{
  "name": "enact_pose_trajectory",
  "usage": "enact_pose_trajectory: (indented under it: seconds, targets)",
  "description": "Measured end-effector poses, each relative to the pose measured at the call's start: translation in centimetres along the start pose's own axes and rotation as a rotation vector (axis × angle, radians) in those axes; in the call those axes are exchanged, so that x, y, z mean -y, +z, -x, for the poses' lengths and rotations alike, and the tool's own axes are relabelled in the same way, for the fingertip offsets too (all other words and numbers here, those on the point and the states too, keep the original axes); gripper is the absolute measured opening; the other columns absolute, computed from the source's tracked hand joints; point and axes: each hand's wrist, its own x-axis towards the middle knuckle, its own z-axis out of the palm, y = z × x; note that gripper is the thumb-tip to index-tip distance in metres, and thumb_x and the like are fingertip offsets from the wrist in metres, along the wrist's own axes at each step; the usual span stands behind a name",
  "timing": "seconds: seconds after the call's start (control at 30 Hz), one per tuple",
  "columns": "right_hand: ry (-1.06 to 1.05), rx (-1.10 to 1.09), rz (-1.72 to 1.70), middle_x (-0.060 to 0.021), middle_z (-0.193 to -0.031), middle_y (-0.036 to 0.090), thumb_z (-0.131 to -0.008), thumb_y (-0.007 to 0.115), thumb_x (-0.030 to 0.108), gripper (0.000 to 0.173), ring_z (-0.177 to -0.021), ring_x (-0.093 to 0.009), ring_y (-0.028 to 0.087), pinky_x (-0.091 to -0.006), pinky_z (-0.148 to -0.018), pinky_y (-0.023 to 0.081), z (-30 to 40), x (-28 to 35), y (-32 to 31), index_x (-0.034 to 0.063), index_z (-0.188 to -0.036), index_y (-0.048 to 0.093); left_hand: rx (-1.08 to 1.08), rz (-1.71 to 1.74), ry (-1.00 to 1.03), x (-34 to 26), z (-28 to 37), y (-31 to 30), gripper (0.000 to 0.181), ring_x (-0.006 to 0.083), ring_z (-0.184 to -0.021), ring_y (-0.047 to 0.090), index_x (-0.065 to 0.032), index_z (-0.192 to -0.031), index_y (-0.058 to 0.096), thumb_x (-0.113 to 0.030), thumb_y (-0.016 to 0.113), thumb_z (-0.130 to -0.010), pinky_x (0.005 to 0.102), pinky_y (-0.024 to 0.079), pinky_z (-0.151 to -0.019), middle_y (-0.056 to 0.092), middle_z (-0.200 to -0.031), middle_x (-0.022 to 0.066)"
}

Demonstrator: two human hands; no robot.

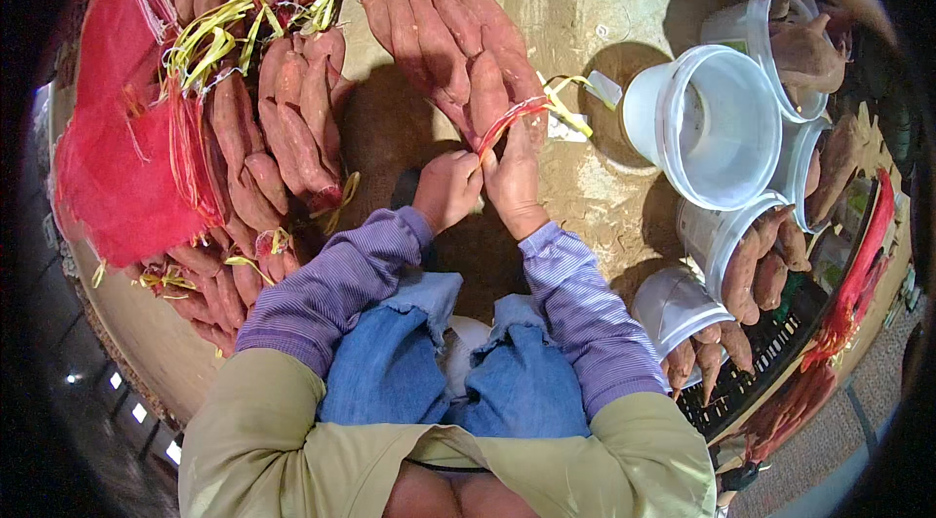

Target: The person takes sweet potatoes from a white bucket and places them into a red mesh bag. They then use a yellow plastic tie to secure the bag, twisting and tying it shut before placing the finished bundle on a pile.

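Note:
A red mesh bag filled with sweet potatoes [446, 42] lies on the floor in front of me, its gathered mouth towards me. My left hand [449, 189] pinches the twisted neck of the bag from the left, fingers curled. On the other side my right hand [514, 170] grips the same neck, thumb and fingers close to my left hand. A yellow plastic tie [567, 110] trails from the neck to the right, beside a small white tag [604, 90]. The fingertips partly hide the end of the neck.
Filled mesh bags of sweet potatoes [296, 123] lie at the left, beside empty red mesh bags [131, 174] and yellow ties [212, 42]. At the right stand an empty plastic bucket [720, 126] and several buckets of sweet potatoes [713, 233], near a black crate [775, 339].

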Motion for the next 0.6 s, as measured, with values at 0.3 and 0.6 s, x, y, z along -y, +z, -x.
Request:
enact_pose_trajectory:
  seconds: [0.3,0.6]
  targets:
    - [-0.276,0.062,0.134,-0.0289,-0.111,0.057,-0.081,0.066,0.018,0.069,-0.104,-0.046,0.054,-0.0468,-0.095,0.041,-3.0,-0.4,-1.8,-0.0031,-0.139,0.034,-0.426,0.581,-0.461,1.7,-11.3,-6.9,0.092,0.0338,-0.120,0.041,0.0124,-0.131,0.025,-0.030,0.080,-0.071,0.0373,0.034,-0.104,0.039,-0.128,0.0271]
    - [-0.040,0.432,0.136,-0.0237,-0.075,0.064,-0.087,0.063,0.039,0.039,-0.070,-0.042,0.063,-0.0472,-0.064,0.051,-3.3,-2.0,-0.3,0.0001,-0.082,0.062,-0.456,0.250,-0.329,5.7,-11.4,-3.8,0.113,0.0436,-0.136,0.023,0.0130,-0.143,0.007,-0.036,0.079,-0.070,0.0423,0.021,-0.114,0.022,-0.144,0.0345]
